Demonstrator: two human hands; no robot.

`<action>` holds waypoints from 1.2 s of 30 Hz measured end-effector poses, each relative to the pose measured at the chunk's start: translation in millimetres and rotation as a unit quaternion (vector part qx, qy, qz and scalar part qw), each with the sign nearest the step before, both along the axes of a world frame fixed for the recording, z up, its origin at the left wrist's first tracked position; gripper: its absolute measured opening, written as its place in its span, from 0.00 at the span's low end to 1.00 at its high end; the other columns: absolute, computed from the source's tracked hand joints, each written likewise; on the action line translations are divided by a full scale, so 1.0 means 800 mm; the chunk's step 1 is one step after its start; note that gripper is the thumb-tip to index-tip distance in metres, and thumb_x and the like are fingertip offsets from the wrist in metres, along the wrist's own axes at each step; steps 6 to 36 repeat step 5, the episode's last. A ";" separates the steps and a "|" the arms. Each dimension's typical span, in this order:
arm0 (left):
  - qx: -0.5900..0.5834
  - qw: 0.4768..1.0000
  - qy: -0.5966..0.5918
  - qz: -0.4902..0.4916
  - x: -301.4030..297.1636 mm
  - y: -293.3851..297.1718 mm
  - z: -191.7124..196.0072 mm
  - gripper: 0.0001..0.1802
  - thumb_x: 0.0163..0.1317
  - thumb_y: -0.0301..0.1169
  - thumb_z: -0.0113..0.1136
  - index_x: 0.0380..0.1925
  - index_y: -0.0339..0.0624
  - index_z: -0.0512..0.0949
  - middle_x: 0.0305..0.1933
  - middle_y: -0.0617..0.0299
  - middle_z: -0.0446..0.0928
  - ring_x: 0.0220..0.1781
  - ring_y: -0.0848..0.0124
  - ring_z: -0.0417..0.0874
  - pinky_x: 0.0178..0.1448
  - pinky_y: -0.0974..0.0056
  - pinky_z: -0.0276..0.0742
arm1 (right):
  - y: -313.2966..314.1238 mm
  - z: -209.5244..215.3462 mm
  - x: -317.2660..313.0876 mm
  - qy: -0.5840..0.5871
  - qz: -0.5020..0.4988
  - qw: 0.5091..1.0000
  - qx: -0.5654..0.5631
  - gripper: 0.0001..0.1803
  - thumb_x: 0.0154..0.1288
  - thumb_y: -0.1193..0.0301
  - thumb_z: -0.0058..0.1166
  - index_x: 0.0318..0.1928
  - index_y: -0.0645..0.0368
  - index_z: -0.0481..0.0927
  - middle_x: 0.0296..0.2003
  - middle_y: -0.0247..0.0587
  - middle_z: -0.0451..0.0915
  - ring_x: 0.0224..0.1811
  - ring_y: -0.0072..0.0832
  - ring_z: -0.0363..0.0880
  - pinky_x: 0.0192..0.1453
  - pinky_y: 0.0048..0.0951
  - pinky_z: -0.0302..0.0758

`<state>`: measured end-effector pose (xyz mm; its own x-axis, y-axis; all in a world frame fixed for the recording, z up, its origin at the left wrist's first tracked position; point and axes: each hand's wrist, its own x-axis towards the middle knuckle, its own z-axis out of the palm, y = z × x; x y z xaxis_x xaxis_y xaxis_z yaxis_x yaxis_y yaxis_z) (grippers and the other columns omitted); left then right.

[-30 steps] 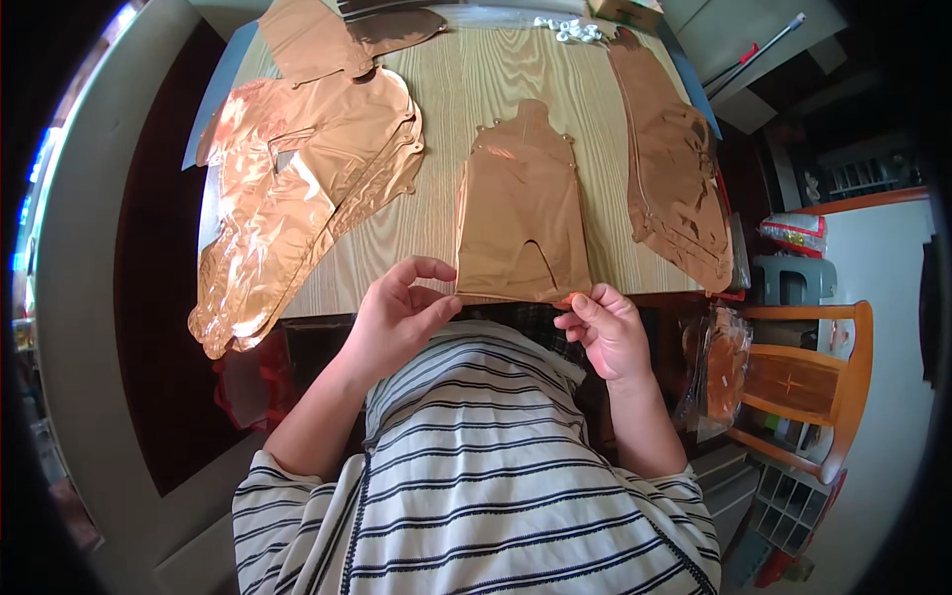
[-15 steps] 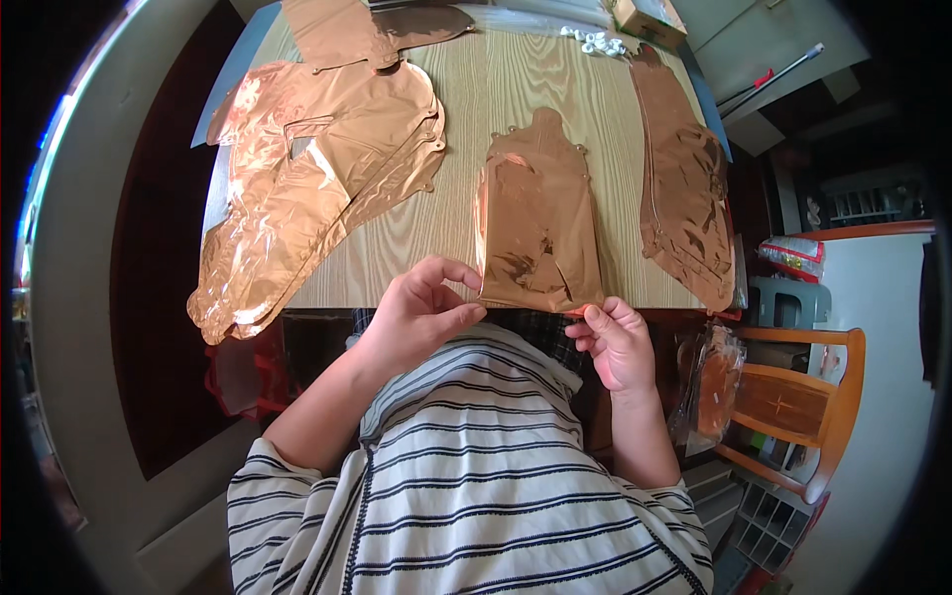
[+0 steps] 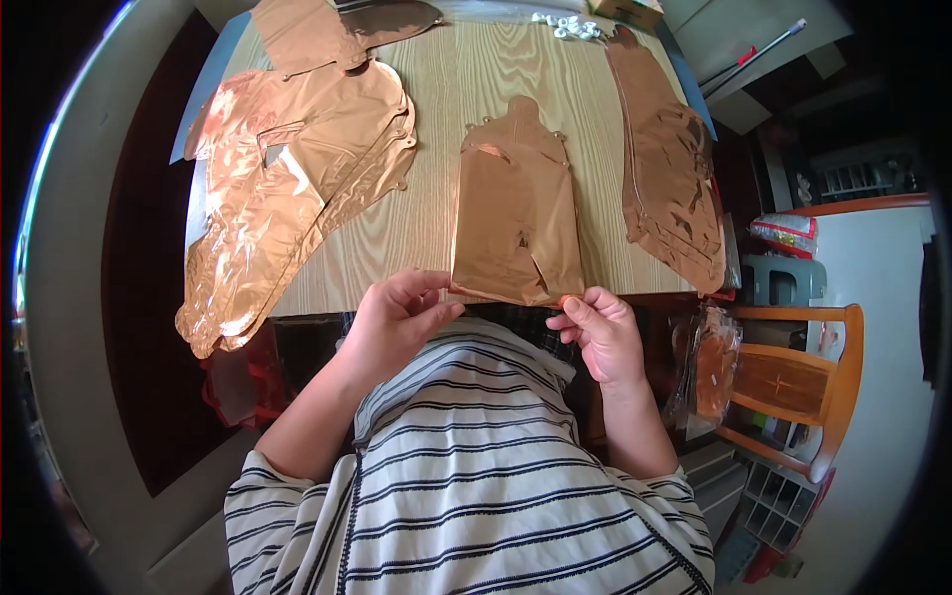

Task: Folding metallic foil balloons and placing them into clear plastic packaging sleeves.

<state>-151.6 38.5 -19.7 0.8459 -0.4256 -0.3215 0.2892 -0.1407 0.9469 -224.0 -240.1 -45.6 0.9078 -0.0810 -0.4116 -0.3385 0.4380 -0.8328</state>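
Note:
A flat, folded rose-gold foil balloon (image 3: 516, 213) lies in front of me, its rounded, tabbed end pointing away and its straight folded edge at the table's near edge. At its near right corner my right hand (image 3: 603, 332) pinches the foil between thumb and fingers. My left hand (image 3: 392, 322) is by the near left corner, thumb and index finger apart, the index fingertip at the foil's edge. More uninflated foil balloons (image 3: 297, 188) lie spread and overlapping on the left. Another stack of foil balloons (image 3: 666, 164) rests along the right side.
The wood-grain table (image 3: 436, 213) bears all this. Small white pieces (image 3: 567, 26) sit at its far side beside a cardboard box (image 3: 627, 10). A wooden chair (image 3: 793, 387) stands to the right, with a clear plastic bag (image 3: 712, 362) of copper-coloured foil near it.
My view has shifted, so the table sits further left in it. Both hands stay at the balloon's near corners, and the foil between them looks slightly flatter.

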 end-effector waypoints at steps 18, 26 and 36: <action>0.121 0.955 -0.269 0.015 -0.011 -0.007 -0.010 0.13 0.66 0.26 0.70 0.50 0.43 0.85 0.34 0.68 0.74 0.28 0.75 0.71 0.34 0.71 0.71 | -0.003 0.000 -0.004 0.007 -0.001 1.000 -0.005 0.06 0.72 0.69 0.64 0.38 0.56 0.82 0.32 0.32 0.86 0.35 0.26 0.89 0.33 0.20 0.78; 0.121 0.955 -0.269 0.015 -0.011 -0.007 -0.010 0.13 0.66 0.26 0.70 0.50 0.43 0.85 0.34 0.68 0.74 0.28 0.75 0.71 0.34 0.71 0.71 | -0.003 0.000 -0.004 0.007 -0.001 1.000 -0.005 0.06 0.72 0.69 0.64 0.38 0.56 0.82 0.32 0.32 0.86 0.35 0.26 0.89 0.33 0.20 0.78; 0.121 0.955 -0.269 0.015 -0.011 -0.007 -0.010 0.13 0.66 0.26 0.70 0.50 0.43 0.85 0.34 0.68 0.74 0.28 0.75 0.71 0.34 0.71 0.71 | -0.003 0.000 -0.004 0.007 -0.001 1.000 -0.005 0.06 0.72 0.69 0.64 0.38 0.56 0.82 0.32 0.32 0.86 0.35 0.26 0.89 0.33 0.20 0.78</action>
